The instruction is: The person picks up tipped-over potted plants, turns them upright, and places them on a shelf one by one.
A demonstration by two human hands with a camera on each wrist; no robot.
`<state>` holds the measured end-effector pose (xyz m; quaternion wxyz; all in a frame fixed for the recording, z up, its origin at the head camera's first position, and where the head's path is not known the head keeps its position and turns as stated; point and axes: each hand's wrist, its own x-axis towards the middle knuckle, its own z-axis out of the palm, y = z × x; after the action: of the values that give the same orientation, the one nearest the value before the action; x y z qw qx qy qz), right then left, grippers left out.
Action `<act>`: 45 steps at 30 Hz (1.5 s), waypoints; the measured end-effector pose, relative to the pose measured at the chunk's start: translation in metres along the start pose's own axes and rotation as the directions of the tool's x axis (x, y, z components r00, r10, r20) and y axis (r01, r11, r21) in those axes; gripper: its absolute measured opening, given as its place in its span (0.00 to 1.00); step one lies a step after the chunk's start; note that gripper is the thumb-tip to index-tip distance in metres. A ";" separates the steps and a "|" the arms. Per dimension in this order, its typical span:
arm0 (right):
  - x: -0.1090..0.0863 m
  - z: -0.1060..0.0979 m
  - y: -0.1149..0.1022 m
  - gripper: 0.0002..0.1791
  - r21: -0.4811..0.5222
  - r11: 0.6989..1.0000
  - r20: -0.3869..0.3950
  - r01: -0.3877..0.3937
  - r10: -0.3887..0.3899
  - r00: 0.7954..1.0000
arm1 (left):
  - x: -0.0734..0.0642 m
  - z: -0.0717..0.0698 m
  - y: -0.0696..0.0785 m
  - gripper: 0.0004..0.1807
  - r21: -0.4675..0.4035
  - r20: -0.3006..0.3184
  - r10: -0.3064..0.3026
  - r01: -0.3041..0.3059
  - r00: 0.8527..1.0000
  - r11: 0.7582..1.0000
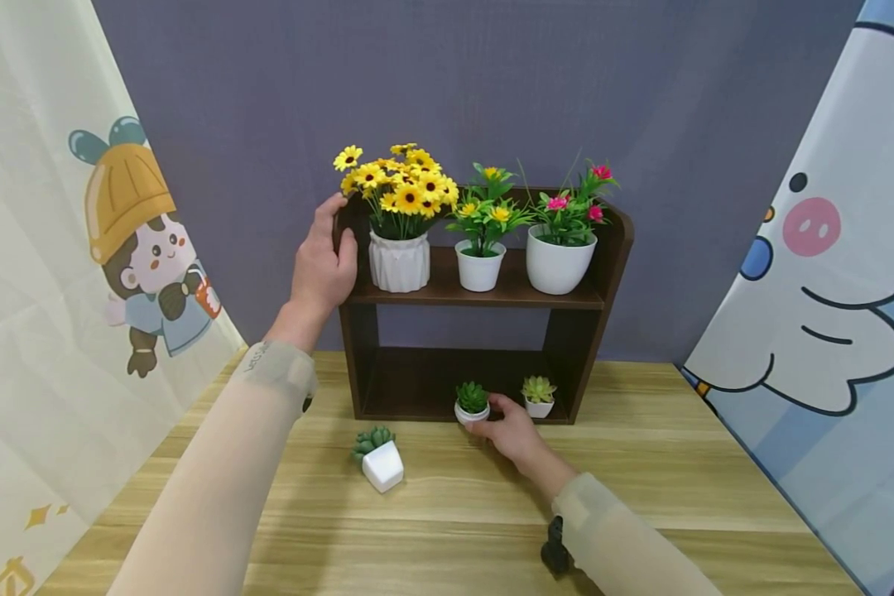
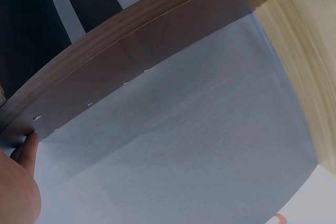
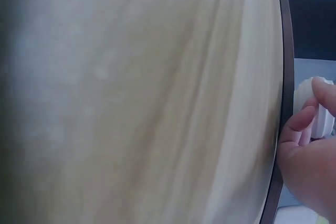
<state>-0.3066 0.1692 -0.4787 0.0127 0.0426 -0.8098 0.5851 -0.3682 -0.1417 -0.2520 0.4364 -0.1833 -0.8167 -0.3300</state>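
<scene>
My left hand (image 1: 324,266) holds the upper left side of the dark brown two-tier shelf (image 1: 477,300); in the left wrist view a finger (image 2: 31,153) lies against the outer face of its side panel (image 2: 121,59). With thumb and fingers, my right hand (image 1: 517,430) pinches a small potted succulent (image 1: 473,399), dark green in a round white pot, at the front edge of the bottom tier. The right wrist view shows that ribbed white pot (image 3: 323,121), partly covered by the fingers. Just right of it on the same tier stands a pale green succulent (image 1: 539,394) in a white pot.
On the upper tier stand yellow daisies (image 1: 410,189) in a white vase, a yellow-flowered plant (image 1: 480,265) and a pink-flowered plant (image 1: 561,263). A succulent in an angular white pot (image 1: 383,466) lies tipped on the wooden table (image 1: 432,538), in front of the shelf. Cartoon-printed curtains hang at both sides.
</scene>
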 end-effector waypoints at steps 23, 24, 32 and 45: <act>0.011 0.010 -0.003 0.41 -0.020 1.000 -0.096 -0.003 0.001 0.995 | 0.001 0.002 -0.003 0.28 -0.001 -0.021 0.007 -0.007 1.000 1.000; 0.011 0.010 -0.004 0.41 -0.020 1.000 -0.100 -0.003 0.001 0.995 | 0.001 0.002 -0.003 0.28 0.001 -0.021 0.008 -0.008 1.000 1.000; 0.011 0.013 -0.006 0.40 -0.015 1.000 -0.115 -0.022 0.020 0.993 | 0.001 0.002 -0.002 0.28 0.005 -0.015 0.005 -0.005 1.000 1.000; 0.014 0.016 -0.007 0.42 -0.026 0.999 -0.139 -0.030 0.027 0.990 | 0.001 0.003 -0.003 0.28 0.005 -0.015 0.004 -0.004 1.000 1.000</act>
<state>-0.3200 0.1511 -0.4762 0.0610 -0.0098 -0.8156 0.5753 -0.3719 -0.1421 -0.2538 0.4436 -0.1815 -0.8139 -0.3285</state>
